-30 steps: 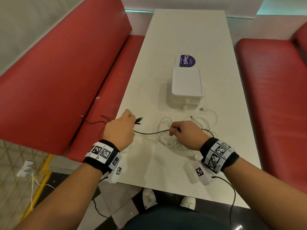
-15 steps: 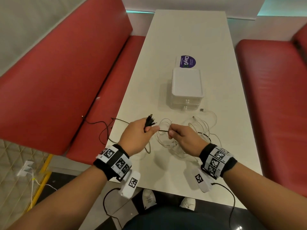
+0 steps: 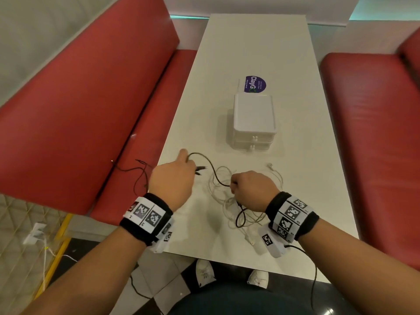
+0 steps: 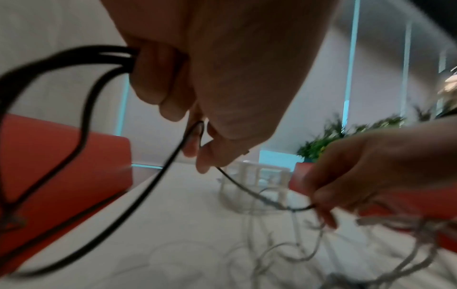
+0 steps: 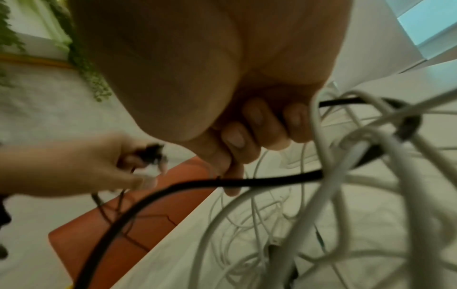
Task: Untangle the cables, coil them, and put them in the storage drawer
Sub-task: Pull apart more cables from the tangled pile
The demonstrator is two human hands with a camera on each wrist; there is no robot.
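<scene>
Left grip [image 3: 172, 178] curled on black cable [image 3: 210, 165] w/ plugs sticking out; right grip [image 3: 252, 189] pinches same cable over white cable tangle [image 3: 227, 201] on desk [image 3: 261, 53], near drawer box [image 3: 254, 119]

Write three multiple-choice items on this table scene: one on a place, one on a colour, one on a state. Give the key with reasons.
1. Where does the drawer unit stand?
A. On the table, beyond the hands
B. On the red bench
C. On the floor

2. What colour is the cable strung between the two hands?
A. White
B. Black
C. Red

3. How do the unit's drawers stand?
A. Both pulled out
B. One removed
C. Both closed

Key:
1 A: the head view shows it on the tabletop past the white cables.
2 B: the left hand and right hand each hold the dark cable.
3 C: both fronts sit flush, knobs aligned.
</scene>
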